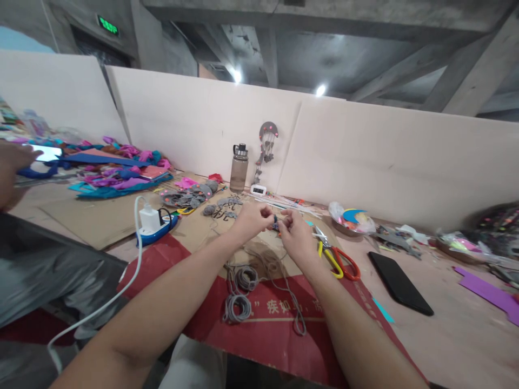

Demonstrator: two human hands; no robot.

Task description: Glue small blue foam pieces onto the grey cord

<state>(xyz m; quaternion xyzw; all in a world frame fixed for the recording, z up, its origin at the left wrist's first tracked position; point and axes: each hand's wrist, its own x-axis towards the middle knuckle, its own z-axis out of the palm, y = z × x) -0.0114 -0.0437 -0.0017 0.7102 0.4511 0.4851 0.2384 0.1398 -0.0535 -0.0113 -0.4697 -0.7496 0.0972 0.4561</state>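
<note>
Over the cardboard, my left hand (256,220) and my right hand (295,232) come close together with bent, pinching fingers. A small dark bluish-grey piece (275,220) shows between their fingertips; its kind is too small to make out. Below my hands, loose grey cord (286,281) trails over the red printed part of the sheet (275,335). Two coils of grey cord, an upper coil (247,267) and a lower coil (226,310), lie to its left. Beside my right hand rest yellow-handled scissors (334,263) and red-handled scissors (349,263).
A water bottle (239,172), a small white digital clock (258,189) and a grey hanging ornament (268,141) are at the white partition. Right lies a black phone (400,282). Left are a blue power strip (162,229), grey pieces (190,195) and another person's hand (14,159).
</note>
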